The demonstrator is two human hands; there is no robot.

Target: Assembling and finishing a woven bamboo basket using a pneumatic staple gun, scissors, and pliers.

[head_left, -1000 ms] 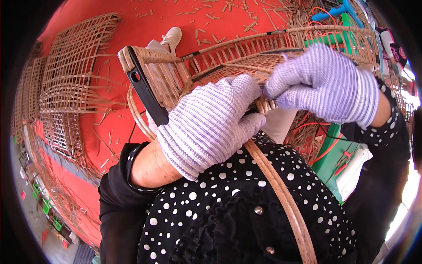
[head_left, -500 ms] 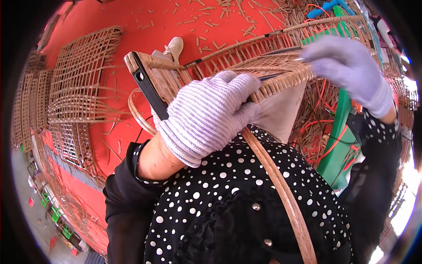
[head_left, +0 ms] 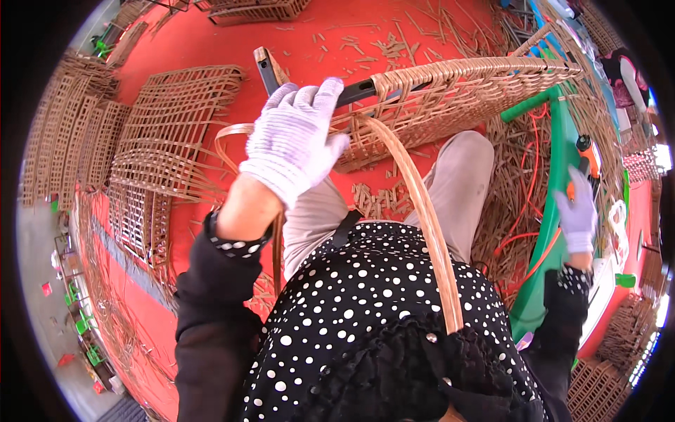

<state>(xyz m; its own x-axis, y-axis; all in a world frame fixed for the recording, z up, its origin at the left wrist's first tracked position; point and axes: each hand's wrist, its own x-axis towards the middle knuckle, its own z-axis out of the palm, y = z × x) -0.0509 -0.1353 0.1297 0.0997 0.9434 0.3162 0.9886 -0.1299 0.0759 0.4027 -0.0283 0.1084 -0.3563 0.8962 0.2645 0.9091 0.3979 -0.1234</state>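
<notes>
My left hand, in a white knit glove, lies over the near corner of a woven wicker panel with a dark frame bar, its fingers draped across the bar and holding it. A long flat cane strip curves from the panel down over my lap. My right hand, also gloved, is stretched far out to the right. Its fingertips touch an orange-handled tool that lies on a green stand; the fingers are apart and not closed around it.
The floor is red, strewn with cut cane bits. Woven lattice mats lie at the left, and a heap of loose cane with orange cord sits at the right. More wicker pieces stand at the far edge.
My right hand has left the wicker panel and swung out right and down to the orange-handled tool. My left hand has stayed on the panel's corner, its fingers now more spread.
</notes>
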